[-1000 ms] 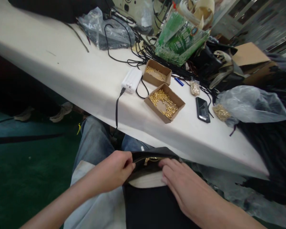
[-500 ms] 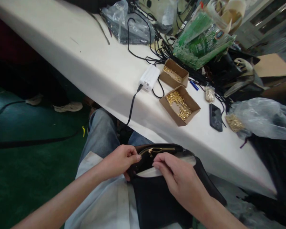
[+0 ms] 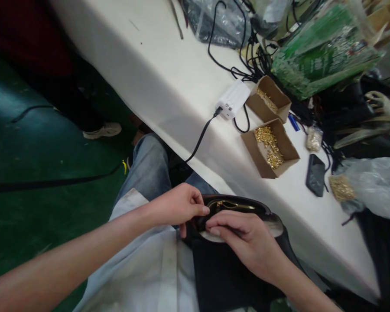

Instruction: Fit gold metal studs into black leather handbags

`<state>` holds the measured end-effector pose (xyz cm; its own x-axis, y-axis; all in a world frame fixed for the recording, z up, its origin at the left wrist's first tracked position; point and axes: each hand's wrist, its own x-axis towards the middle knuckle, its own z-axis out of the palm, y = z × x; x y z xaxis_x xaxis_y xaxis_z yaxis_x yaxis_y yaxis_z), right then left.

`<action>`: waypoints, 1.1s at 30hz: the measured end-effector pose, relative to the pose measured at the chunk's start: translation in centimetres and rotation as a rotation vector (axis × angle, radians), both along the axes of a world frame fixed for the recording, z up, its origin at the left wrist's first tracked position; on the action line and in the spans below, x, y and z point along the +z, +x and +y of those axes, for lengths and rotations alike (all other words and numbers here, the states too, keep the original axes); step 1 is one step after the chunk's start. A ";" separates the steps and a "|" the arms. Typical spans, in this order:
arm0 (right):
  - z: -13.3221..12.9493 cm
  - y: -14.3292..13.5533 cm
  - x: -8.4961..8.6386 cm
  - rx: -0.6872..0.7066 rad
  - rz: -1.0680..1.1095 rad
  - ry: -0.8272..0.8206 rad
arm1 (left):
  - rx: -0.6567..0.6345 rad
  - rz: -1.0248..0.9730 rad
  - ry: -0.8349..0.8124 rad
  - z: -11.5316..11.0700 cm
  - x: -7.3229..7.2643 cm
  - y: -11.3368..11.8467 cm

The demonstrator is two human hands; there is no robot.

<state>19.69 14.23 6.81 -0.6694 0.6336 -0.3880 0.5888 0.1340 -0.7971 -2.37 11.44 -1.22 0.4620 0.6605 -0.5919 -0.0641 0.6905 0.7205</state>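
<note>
A black bag lies across my lap with its mouth open, and a gold zipper shows along the inner far side. Pale lining or paper shows inside the opening. My left hand grips the bag's left end, thumb over the edge and fingers wrapped beneath. Over the mouth, my right hand is closed in a pinch close to the left thumb. Whatever lies between the right fingertips is hidden or too small to name.
On the white table stand a cardboard box of small gold parts, a second such box, a white charger with a black cable, and a phone. A green plastic bag lies behind. Another person's shoe shows at left.
The view has shifted, so the table things appear farther right. My right hand's pinch has moved closer to my left thumb and now covers more of the bag's opening. My left hand keeps its grip.
</note>
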 end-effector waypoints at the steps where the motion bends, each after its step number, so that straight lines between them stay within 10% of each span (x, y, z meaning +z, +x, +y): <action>1: 0.2 -0.1 -0.1 0.014 0.014 0.002 | 0.003 -0.003 -0.009 0.1 -0.1 -0.1; 33: 0.4 -0.9 -1.3 0.107 0.033 0.182 | 0.066 -0.018 -0.033 0.6 -0.1 -0.1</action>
<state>18.81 14.67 5.49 -0.7473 0.6155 -0.2504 0.5373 0.3381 -0.7726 -2.52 12.04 -1.35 0.4289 0.6703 -0.6056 -0.1232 0.7075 0.6959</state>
